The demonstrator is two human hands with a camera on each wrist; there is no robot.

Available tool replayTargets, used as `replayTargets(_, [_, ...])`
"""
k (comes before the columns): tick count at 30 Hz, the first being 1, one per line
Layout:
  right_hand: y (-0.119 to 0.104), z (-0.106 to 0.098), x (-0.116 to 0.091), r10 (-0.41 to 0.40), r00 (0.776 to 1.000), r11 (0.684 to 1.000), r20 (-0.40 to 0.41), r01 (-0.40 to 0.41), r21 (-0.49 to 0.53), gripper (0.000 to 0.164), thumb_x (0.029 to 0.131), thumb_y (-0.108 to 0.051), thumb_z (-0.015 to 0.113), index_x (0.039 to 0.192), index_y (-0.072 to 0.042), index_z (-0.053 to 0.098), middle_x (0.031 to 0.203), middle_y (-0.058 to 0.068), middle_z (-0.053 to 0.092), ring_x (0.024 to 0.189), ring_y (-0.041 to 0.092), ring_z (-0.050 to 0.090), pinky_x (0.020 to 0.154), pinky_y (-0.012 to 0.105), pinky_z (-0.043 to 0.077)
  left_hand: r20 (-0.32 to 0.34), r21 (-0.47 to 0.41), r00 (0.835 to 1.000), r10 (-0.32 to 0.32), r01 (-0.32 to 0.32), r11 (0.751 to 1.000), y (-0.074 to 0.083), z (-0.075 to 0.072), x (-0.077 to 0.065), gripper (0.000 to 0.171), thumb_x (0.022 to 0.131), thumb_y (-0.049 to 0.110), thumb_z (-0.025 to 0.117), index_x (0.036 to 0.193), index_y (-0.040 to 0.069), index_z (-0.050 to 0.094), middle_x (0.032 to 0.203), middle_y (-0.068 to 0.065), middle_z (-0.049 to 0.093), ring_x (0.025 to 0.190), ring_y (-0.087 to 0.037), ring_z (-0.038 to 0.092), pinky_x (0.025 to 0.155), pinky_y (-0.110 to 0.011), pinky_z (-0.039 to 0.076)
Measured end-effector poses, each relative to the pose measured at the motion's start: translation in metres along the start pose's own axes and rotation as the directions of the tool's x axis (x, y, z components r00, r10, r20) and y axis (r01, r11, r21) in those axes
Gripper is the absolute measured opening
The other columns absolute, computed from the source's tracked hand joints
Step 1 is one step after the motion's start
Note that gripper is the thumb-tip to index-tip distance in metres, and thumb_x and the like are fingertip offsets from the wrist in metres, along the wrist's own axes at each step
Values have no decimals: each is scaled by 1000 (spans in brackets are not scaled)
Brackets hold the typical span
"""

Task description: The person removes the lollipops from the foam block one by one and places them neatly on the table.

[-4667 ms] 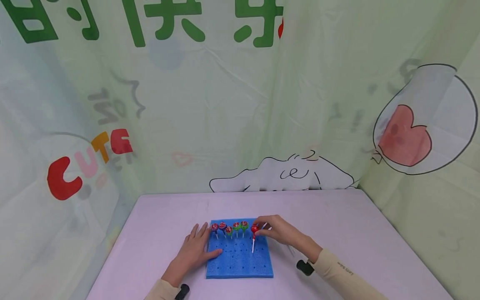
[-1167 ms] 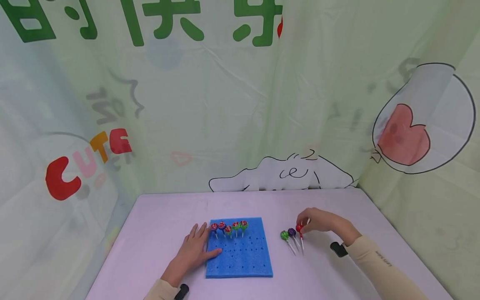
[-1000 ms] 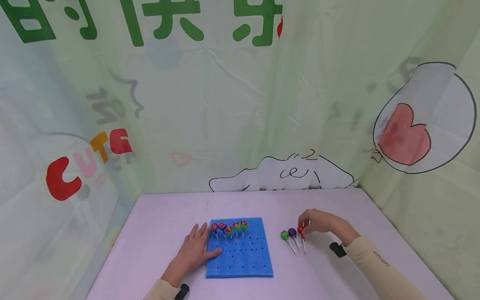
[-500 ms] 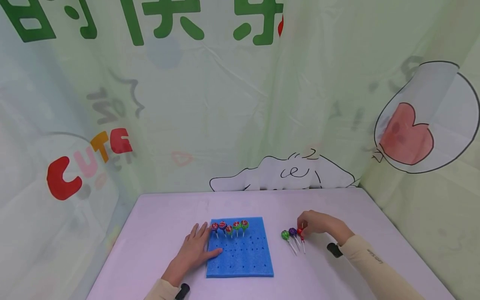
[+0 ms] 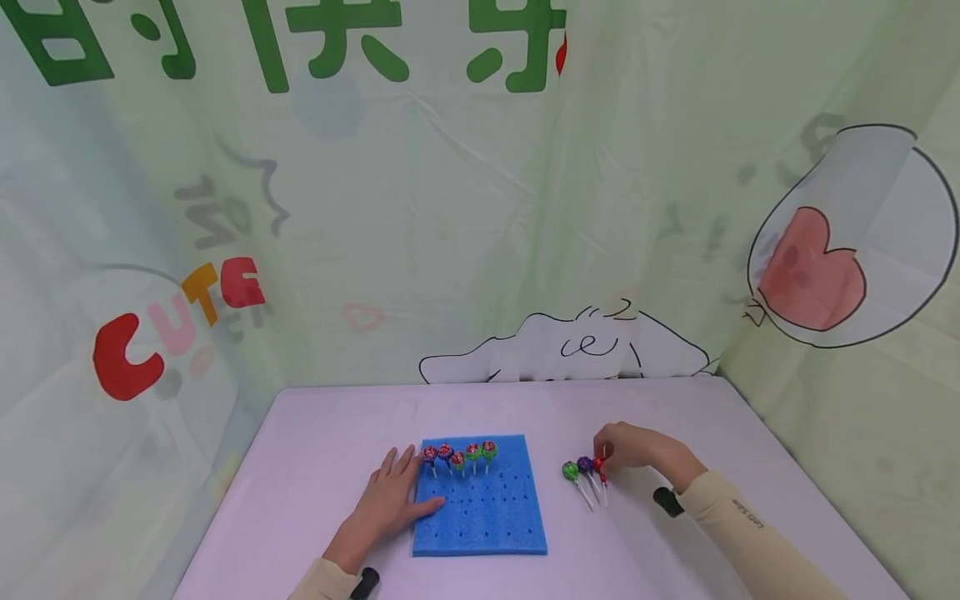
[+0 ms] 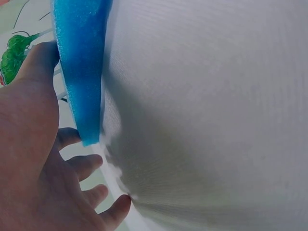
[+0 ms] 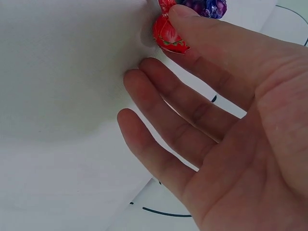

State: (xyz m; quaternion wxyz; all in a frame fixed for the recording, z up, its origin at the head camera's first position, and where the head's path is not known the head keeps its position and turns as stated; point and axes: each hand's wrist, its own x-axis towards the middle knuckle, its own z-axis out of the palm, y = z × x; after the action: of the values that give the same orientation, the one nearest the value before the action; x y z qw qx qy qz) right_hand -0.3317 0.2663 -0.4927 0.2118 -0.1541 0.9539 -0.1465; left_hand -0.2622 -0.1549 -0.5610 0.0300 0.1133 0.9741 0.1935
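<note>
In the head view my left hand lies with fingers spread on the left edge of a blue foam board full of small holes. From the left wrist, the thumb reaches over the board's edge. Several lollipops with purple, red and green wrappers stand in the board's back rows. To the right of the board, my right hand pinches a red lollipop by its head at the table. The right wrist view has the thumb against the red wrapper, the other fingers loosely bent.
Immediately left of the red lollipop lie a purple lollipop and a green lollipop, sticks towards me. The pale table ends at a printed curtain behind and at both sides.
My right hand carried the red lollipop from the board to the right, down beside the purple and green ones, then nudged it slightly left. My left hand has stayed put.
</note>
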Motion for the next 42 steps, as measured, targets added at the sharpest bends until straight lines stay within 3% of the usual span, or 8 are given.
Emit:
replayTargets(15, [-4, -1, -5, 24, 1000, 1000, 4, -24, 10, 11, 86, -9, 77, 95, -9, 71, 90, 4, 66, 82, 19, 58, 78, 41, 55, 4, 8, 1000, 6, -6, 1000, -1, 0, 2, 96, 85, 70, 64, 154, 6, 39, 163, -17, 33, 152, -45, 20, 116, -67, 27])
replayTargets(26, [-5, -8, -10, -8, 1000, 1000, -4, 8, -11, 13, 87, -14, 78, 97, -10, 70, 94, 4, 66, 85, 19, 57, 78, 43, 53, 0, 12, 1000, 13, -13, 1000, -3, 1, 2, 97, 85, 70, 64, 154, 6, 39, 162, -17, 34, 152, -45, 21, 116, -67, 28])
replayTargets(42, [-22, -16, -16, 5, 1000, 1000, -13, -5, -4, 24, 87, -20, 78, 107, -8, 69, 99, 6, 65, 88, 21, 57, 79, 45, 54, 0, -1, 1000, 17, -17, 1000, -1, -1, 0, 97, 85, 70, 63, 153, 4, 40, 162, -18, 34, 152, -46, 21, 116, -68, 27])
